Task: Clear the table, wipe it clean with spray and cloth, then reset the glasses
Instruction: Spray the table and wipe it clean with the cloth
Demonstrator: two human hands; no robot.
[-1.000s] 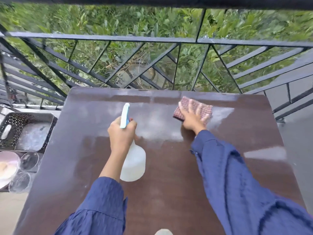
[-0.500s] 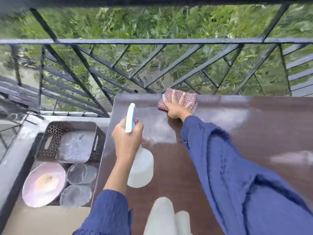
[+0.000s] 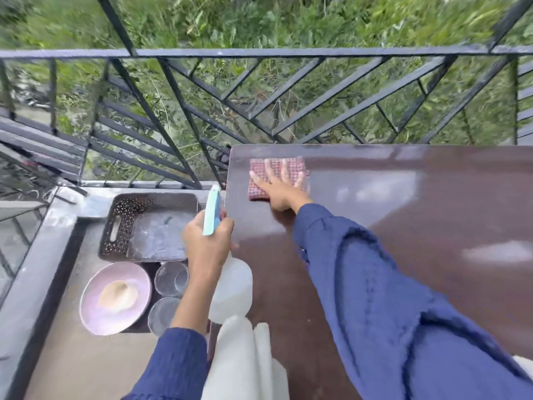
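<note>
Sliding left, the right hand (image 3: pixel 278 190) has pushed the red checked cloth (image 3: pixel 292 164) under its flat, spread fingers to a corner of the brown wooden table (image 3: pixel 403 226). The left hand (image 3: pixel 209 241) still grips the white plastic spray bottle (image 3: pixel 232 287), so wiping goes on.

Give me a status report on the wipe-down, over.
Left hand grips spray bottle. Right hand flat on cloth, table's far left corner. Glasses down beside table. Nothing blocking cloth.

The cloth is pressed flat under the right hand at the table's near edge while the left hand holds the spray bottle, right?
Not quite. The head view shows the cloth at the table's far left corner, by the railing, not the near edge. The rest holds: the right hand presses it flat and the left hand grips the spray bottle.
</note>
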